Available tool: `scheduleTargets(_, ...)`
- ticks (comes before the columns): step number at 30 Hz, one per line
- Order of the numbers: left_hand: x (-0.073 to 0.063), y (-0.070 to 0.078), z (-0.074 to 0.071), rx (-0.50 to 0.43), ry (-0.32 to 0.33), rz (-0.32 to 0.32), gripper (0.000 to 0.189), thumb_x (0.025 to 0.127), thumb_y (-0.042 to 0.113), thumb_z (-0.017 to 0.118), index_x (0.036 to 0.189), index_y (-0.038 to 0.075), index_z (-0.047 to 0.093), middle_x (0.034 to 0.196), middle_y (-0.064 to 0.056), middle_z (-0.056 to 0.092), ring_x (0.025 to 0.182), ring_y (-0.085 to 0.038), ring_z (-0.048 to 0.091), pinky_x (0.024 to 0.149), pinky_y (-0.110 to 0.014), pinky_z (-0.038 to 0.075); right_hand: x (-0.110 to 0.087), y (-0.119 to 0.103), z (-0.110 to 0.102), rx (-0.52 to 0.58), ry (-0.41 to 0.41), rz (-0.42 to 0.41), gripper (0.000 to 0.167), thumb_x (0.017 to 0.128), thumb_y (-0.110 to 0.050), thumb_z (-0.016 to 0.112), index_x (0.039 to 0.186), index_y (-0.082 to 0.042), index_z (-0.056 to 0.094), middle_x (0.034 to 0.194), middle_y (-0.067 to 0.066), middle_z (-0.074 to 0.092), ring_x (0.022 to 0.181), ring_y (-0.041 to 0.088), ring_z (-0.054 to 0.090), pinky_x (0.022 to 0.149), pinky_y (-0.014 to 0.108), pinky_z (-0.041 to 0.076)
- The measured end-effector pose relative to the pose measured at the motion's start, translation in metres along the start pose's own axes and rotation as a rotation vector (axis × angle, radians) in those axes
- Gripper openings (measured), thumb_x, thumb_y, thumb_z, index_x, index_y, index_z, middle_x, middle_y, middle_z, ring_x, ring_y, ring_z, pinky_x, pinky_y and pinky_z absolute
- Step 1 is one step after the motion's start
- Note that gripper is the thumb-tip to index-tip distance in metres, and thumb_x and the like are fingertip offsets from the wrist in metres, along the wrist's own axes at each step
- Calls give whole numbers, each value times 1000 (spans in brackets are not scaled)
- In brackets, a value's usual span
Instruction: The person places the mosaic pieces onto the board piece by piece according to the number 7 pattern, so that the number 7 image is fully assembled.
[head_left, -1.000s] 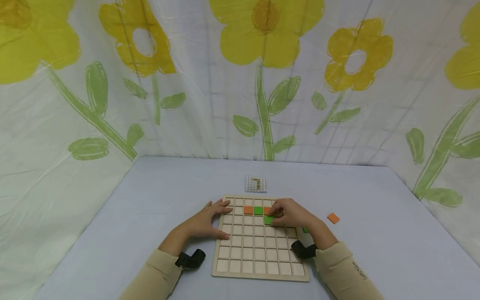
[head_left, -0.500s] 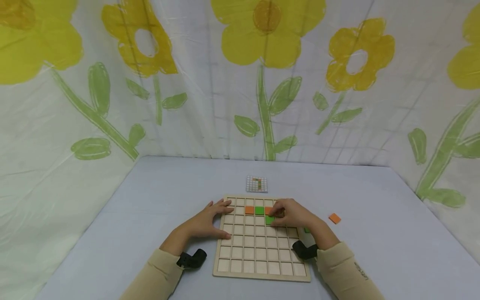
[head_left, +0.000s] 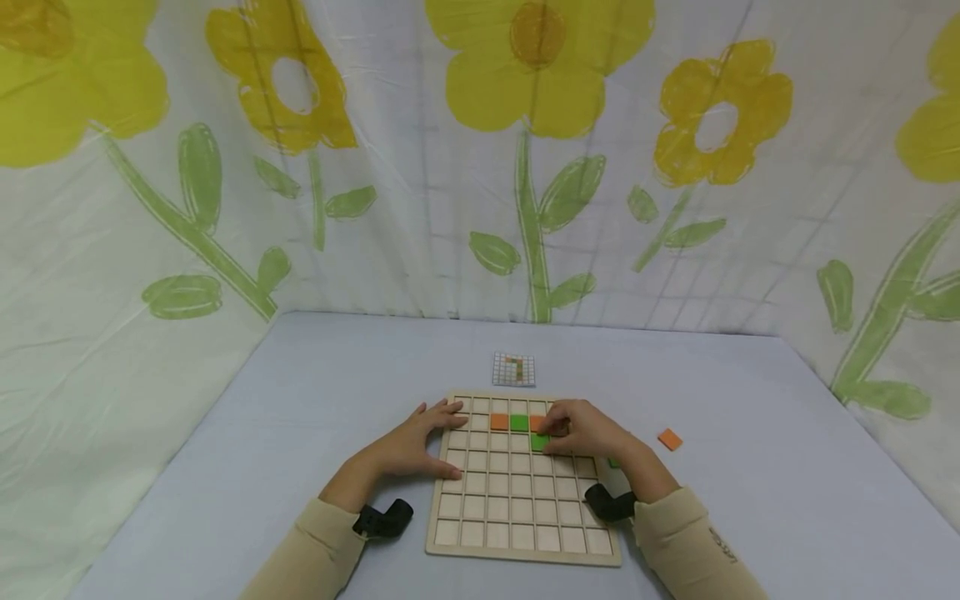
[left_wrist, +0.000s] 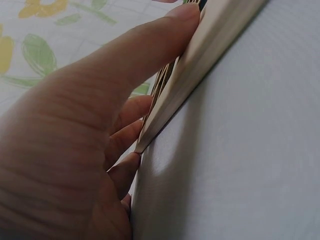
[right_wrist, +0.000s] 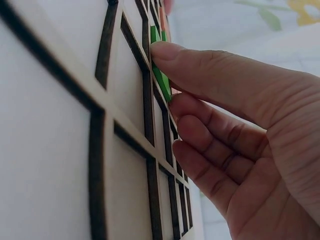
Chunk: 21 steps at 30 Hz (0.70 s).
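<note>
A wooden grid board (head_left: 487, 483) lies on the table. In its second row from the back sit an orange tile (head_left: 499, 422), a green tile (head_left: 519, 423) and a second orange tile (head_left: 536, 423), partly covered by fingers. My right hand (head_left: 588, 433) holds another green tile (head_left: 538, 442) just in front of that second orange one. In the right wrist view, the thumb presses the held green tile (right_wrist: 161, 82), which sits slightly tilted at its cell, with the index fingertip at its lower end. My left hand (head_left: 408, 446) rests at the board's left edge, thumb and fingers spread along it.
Behind the board lies a small card (head_left: 513, 369) printted with a coloured grid pattern. A loose orange tile (head_left: 670, 439) is on the table to the right. Another green tile (head_left: 613, 462) shows partly beneath the right wrist. A flowered curtain (head_left: 405, 250) hangs behind the table.
</note>
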<state>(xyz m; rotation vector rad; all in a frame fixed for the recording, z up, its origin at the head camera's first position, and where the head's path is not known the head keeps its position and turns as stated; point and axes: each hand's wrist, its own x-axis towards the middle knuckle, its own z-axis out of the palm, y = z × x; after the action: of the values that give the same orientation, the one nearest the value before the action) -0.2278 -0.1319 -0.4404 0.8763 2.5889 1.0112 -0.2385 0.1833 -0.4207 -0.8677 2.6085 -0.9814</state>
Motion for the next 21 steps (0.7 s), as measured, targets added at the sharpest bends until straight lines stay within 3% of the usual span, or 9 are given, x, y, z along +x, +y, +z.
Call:
scheduleTargets(7,0,1,1,-5,-3,-15,81,69,46,79,137,17,47,154,-2,27,146,-22,11,120,-47,-2,-4,-4,-5,12,-10,11,19,80,-20,73,97,-12,70,97,1,63,89,14,61,76,22,54)
scheduleTargets(16,1,4,0,2,2,-33,80,69,46,79,137,18,47,154,-2,27,146,-22,11,120,-47,-2,-23,2,-29,7,46,26,29,81,-23,72,103,-5,68,101,7,65,93,21,59,82,38,53)
scheduleTargets(21,-1,3,0,10,3,-30,79,69,46,78,136,18,48,154,-2,27,146,-22,11,120,-47,-1,-34,14,-35,-12,83,73,29,81,-25,73,103,-6,68,100,6,66,92,18,60,81,32,53)
